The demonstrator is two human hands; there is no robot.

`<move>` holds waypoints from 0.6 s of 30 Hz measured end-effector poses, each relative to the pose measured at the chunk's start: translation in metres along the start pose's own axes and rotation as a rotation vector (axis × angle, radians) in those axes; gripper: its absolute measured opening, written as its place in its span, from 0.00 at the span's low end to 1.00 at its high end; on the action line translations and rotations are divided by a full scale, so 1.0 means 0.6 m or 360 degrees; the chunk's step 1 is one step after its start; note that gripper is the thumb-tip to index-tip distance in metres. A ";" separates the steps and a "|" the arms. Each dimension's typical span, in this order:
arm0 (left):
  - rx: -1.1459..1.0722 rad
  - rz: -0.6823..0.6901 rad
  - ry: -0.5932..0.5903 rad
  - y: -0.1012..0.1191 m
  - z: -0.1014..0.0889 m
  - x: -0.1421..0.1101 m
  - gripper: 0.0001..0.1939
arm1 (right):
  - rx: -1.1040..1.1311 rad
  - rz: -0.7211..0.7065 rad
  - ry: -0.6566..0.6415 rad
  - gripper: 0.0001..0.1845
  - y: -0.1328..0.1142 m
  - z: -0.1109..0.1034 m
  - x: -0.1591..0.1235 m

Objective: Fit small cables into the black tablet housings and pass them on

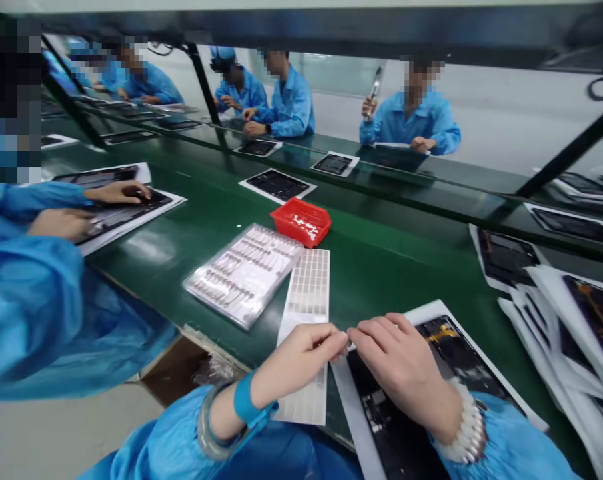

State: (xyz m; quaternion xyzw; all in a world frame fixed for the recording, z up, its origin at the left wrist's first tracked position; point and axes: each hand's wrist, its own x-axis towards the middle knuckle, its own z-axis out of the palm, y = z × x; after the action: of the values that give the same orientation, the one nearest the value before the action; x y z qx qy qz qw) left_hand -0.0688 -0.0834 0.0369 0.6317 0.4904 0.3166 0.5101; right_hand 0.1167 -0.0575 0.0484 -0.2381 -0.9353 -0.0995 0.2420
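Observation:
My left hand (pixel 298 363) and my right hand (pixel 401 363) meet fingertip to fingertip just above the near edge of the green bench. Both pinch closed on something tiny between them that I cannot make out. Under the left hand lies a long white sticker sheet (pixel 308 293) with a grid of small labels. Under the right hand lies an open black tablet chassis (pixel 446 347) on a white tray, with an orange flex cable near its top. Both my wrists show blue sleeves; the right one wears a white bead bracelet.
A clear plastic tray of small parts (pixel 244 273) and a red bin (pixel 301 222) sit ahead on the green belt (pixel 381 260). Stacked tablet chassis (pixel 571 313) lie at right. A co-worker's hands (pixel 114 195) work at left; several people sit opposite.

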 end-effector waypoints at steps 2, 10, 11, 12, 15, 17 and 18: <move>-0.0095 -0.0016 -0.0078 0.002 0.023 0.008 0.17 | 0.0068 0.0068 0.0034 0.12 0.002 -0.012 -0.028; 0.0331 0.0461 -0.0018 0.020 0.099 0.010 0.13 | 0.1483 0.1098 -0.0245 0.05 0.013 -0.046 -0.104; 0.0432 0.0565 -0.0035 0.020 0.106 0.009 0.13 | 0.1590 0.1161 -0.0289 0.07 0.014 -0.050 -0.110; 0.0524 0.0653 -0.0061 0.018 0.111 0.006 0.13 | 0.1654 0.1201 -0.0310 0.09 0.015 -0.055 -0.118; 0.0746 0.0815 -0.0142 0.006 0.121 -0.001 0.12 | 0.1667 0.1316 -0.0275 0.11 0.029 -0.076 -0.152; 0.0863 0.0896 -0.0204 -0.009 0.123 -0.006 0.12 | 0.1414 0.1435 -0.0176 0.11 0.043 -0.094 -0.189; 0.0917 0.0946 -0.0228 -0.017 0.123 -0.009 0.12 | 0.1211 0.1486 -0.0152 0.10 0.051 -0.104 -0.211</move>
State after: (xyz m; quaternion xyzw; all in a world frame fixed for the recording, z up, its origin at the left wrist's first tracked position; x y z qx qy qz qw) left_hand -0.0070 -0.1133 0.0068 0.8829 0.3186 0.2553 0.2317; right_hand 0.2543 -0.1002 0.0410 -0.5244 -0.7117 0.3696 0.2861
